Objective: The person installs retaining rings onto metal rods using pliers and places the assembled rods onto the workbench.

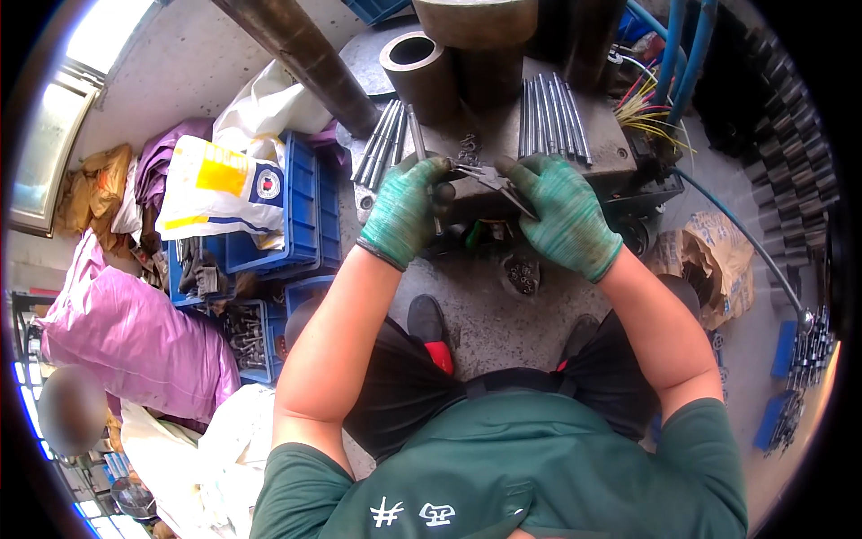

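Both my hands wear green knit gloves. My left hand (404,211) grips a slim metal rod (418,142) that stands nearly upright at the front of a grey metal work block (606,153). My right hand (561,216) holds a pair of pliers (489,180) whose tips point left toward the rod's lower part. The hands are close together, almost touching at the tool. Two rows of similar metal rods (549,117) lie on the block just beyond my hands.
A thick steel cylinder (422,72) stands behind the block. Blue crates (287,225) with bags and metal parts sit left, beside a purple sack (135,337). Coloured wires (642,108) and blue hoses (682,45) are right. Another person's head shows at lower left.
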`<state>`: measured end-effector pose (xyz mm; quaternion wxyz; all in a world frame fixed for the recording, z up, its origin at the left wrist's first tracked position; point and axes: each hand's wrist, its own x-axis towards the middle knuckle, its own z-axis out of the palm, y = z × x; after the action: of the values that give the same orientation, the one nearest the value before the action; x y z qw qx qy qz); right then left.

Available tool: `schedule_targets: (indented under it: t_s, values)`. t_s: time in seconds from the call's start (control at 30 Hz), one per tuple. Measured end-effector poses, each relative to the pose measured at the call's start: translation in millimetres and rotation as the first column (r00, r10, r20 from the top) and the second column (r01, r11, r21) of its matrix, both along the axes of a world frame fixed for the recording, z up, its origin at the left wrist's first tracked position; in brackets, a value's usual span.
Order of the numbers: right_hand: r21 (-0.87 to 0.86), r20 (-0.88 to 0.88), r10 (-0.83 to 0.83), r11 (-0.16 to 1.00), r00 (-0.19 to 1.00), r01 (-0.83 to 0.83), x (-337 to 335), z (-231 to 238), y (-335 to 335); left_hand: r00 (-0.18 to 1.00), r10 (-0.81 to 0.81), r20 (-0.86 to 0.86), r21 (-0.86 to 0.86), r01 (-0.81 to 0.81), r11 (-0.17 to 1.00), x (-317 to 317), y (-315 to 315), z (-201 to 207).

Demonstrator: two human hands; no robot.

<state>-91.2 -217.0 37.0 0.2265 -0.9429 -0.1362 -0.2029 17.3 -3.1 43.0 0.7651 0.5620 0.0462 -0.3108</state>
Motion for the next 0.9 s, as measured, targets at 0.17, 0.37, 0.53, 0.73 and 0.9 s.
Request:
schedule_targets:
  t_s: [0.17,0.37,0.53,0.73,0.9]
  values:
    - [0.016,-0.037,-0.010,1.000,0.999,0.010,2.8,0.1,-4.1,0.989,-0.031,0.142,0.081,0.019,0.997,-2.9,-0.1,-3.8]
    - [0.415,-0.275,0.023,0.905,0.961,0.097,1.6,8.2,-25.3,0.946,-0.042,0.320,0.140,-0.003,0.990,-13.1,0.5,7.3]
    - [0.676,-0.347,0.103,0.716,0.932,0.173,3.5,6.0,-38.1,0.895,-0.157,0.417,0.274,0.041,0.961,-14.0,7.2,2.5]
    - [0.630,-0.405,0.205,0.769,0.891,0.110,0.4,17.9,-47.7,0.785,-0.255,0.564,0.367,0.038,0.929,-18.4,10.8,3.5]
    - [0.531,-0.516,0.277,0.846,0.810,0.049,-5.9,38.8,-52.7,0.823,-0.333,0.460,0.382,0.155,0.911,-23.1,13.6,16.8]
